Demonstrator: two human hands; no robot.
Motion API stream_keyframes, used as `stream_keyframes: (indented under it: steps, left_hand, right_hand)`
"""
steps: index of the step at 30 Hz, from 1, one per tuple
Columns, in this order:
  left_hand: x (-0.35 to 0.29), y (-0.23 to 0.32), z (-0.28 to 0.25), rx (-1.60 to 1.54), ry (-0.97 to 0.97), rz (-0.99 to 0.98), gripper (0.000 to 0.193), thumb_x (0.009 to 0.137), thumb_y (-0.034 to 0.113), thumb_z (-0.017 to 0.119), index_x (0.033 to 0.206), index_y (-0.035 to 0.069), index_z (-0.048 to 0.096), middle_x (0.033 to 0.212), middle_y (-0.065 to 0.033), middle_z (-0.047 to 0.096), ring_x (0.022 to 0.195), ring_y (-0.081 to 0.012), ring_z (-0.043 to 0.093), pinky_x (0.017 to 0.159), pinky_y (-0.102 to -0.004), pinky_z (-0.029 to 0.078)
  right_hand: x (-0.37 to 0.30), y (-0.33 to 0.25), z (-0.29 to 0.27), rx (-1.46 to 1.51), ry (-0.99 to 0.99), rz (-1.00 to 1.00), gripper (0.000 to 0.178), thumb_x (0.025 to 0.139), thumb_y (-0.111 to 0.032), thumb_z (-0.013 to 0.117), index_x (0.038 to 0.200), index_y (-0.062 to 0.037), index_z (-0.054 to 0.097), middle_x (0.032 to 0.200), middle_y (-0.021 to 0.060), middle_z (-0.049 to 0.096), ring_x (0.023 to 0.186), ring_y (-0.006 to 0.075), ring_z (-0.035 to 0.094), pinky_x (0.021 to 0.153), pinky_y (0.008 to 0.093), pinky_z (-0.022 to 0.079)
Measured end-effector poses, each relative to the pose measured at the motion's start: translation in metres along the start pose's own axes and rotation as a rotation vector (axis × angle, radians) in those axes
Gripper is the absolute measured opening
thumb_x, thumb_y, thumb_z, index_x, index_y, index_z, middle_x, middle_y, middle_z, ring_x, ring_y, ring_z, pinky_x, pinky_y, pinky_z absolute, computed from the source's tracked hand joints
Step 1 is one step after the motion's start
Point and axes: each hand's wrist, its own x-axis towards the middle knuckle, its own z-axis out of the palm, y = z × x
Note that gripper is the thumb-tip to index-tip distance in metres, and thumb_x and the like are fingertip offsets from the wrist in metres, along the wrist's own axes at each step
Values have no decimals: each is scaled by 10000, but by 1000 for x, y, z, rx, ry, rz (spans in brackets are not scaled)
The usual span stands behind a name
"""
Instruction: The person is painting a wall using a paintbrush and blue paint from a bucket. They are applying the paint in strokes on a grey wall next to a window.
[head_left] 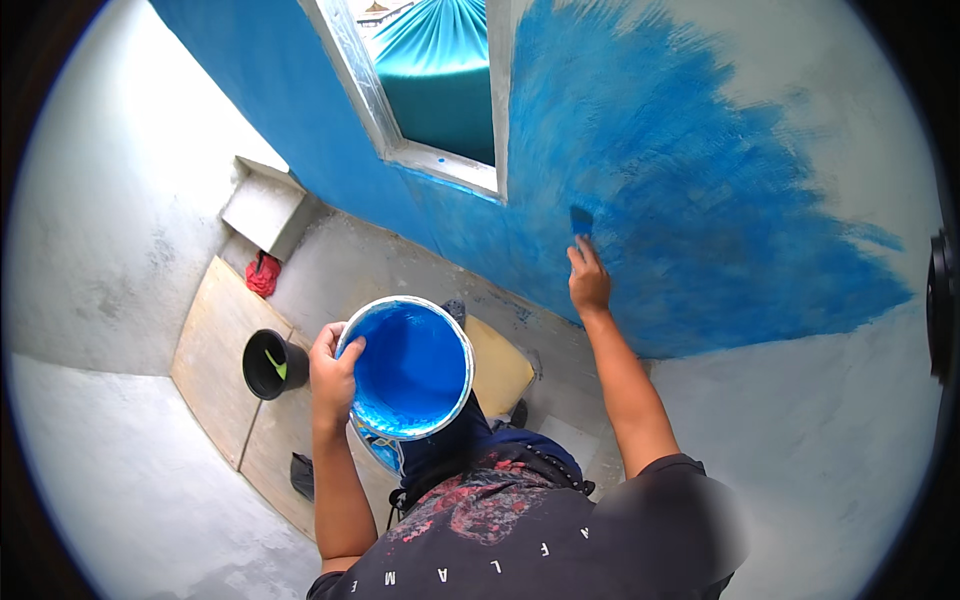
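Paint bucket (410,368), open and part-full of blue paint, sits at 9 o'clock of your chest; your left hand (335,372) grips its slippery rim. Judged heavy, sloshing: keep level. Your right hand (588,282) clasps the brush (581,220) against the wall (690,200) at 12 o'clock.

A black pot (268,364) stands on boards (215,350) near a red cloth (263,274).

A dark grey short-sleeved T-shirt (520,545) is worn, printed with a red blotchy pattern below the neckline and pale spaced lettering lower down. Both forearms are left bare below its sleeves.
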Motion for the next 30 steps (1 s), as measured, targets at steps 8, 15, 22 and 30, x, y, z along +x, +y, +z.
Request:
stream_keyframes:
  steps: [8,15,22,30]
  left_hand:
    - [6,-5,4,14,-42,29,207,978,111,716,1143,-6,672,994,-24,694,914,-100,629,872,-263,507]
    - [15,-12,19,-26,-155,17,208,987,107,710,1154,-10,673,1000,-26,702,909,-98,637,877,-262,513]
    - [19,-6,43,-52,-228,44,223,980,128,726,1148,-9,675,986,-24,697,903,-101,631,867,-269,512]
    - [30,-7,77,-13,-264,71,264,945,137,739,1153,-17,689,978,-44,699,909,-120,637,851,-287,516]
  right_hand:
    - [9,27,-32,85,22,216,244,1024,-77,682,1250,-36,762,1374,166,717,1182,377,710,963,469,617]
    - [40,13,-176,56,597,-110,192,969,5,753,1156,-31,769,1291,166,751,1137,351,742,872,412,661]
    - [-20,37,-205,126,686,149,139,1039,-67,714,1155,-3,756,1209,148,765,1035,285,757,859,357,661]
    - [-82,-56,-224,1053,599,856,189,1030,-131,744,1112,37,709,1097,135,750,970,186,739,838,319,645]
